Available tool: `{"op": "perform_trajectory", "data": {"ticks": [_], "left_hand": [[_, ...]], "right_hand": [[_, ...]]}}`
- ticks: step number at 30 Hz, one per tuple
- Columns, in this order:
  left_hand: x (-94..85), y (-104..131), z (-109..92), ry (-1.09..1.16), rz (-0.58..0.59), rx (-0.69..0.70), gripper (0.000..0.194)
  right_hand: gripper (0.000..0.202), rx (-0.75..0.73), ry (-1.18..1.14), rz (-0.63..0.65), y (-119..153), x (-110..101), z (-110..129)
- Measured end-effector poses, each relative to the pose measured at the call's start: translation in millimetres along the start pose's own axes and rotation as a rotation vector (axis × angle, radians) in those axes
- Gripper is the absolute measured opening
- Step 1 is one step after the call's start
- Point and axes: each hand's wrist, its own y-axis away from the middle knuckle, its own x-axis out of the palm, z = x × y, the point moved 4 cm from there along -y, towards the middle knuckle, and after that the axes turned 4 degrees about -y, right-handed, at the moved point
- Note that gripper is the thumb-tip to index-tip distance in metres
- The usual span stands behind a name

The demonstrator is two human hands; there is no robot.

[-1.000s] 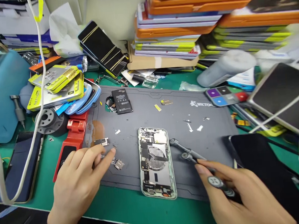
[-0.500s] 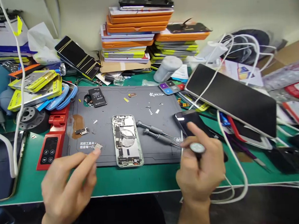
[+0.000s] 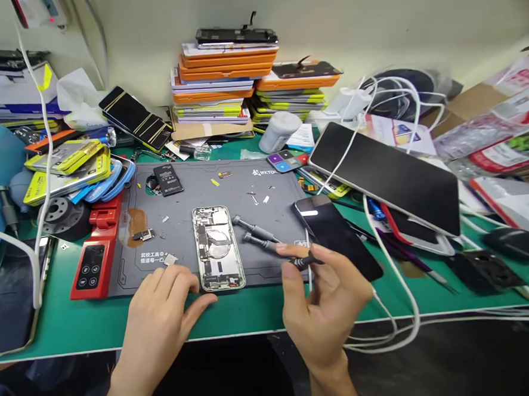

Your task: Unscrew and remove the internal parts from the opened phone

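An opened phone (image 3: 219, 248) lies on the grey work mat, its battery bay and inner boards bare. Beside its lower left edge rests my left hand (image 3: 166, 305), thumb stretched toward the phone and fingers loosely bent, holding nothing. A small metal plate (image 3: 170, 259) lies on the mat just beyond those fingers. Right of the phone, my right hand (image 3: 324, 302) grips a dark screwdriver (image 3: 302, 261) between thumb and fingers; its tip is hard to make out. Two grey screwdrivers lie on the mat, the farther one (image 3: 254, 227) and the nearer one (image 3: 259, 241).
A black battery (image 3: 168, 180) and several tiny parts lie on the mat (image 3: 192, 184). Left stands a red device (image 3: 92, 265) with buttons. A dark phone (image 3: 338, 235), a large tablet (image 3: 386, 175) and white cables (image 3: 394, 273) crowd the right. Stacked boxes (image 3: 221, 75) line the wall.
My left hand has let go of the small metal plate on the mat and moved right to the phone's edge. My right hand has turned the screwdriver and shifted left.
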Motion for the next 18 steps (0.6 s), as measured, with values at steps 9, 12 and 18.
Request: {"op": "perform_trajectory", "data": {"ticks": [9,12,18], "left_hand": [[-0.3,2,5,0.029,-0.033,0.022,0.021],[0.7,2,6,0.033,-0.062,0.030,0.019],[4.5,2,11,0.127,-0.001,-0.016,0.020]], "right_hand": [[0.060,0.187,0.034,-0.009,-13,-14,-6],[0.063,0.235,-0.138,-0.113,-15,-5,3],[0.075,-0.033,-0.189,0.059,-3,47,26]]}}
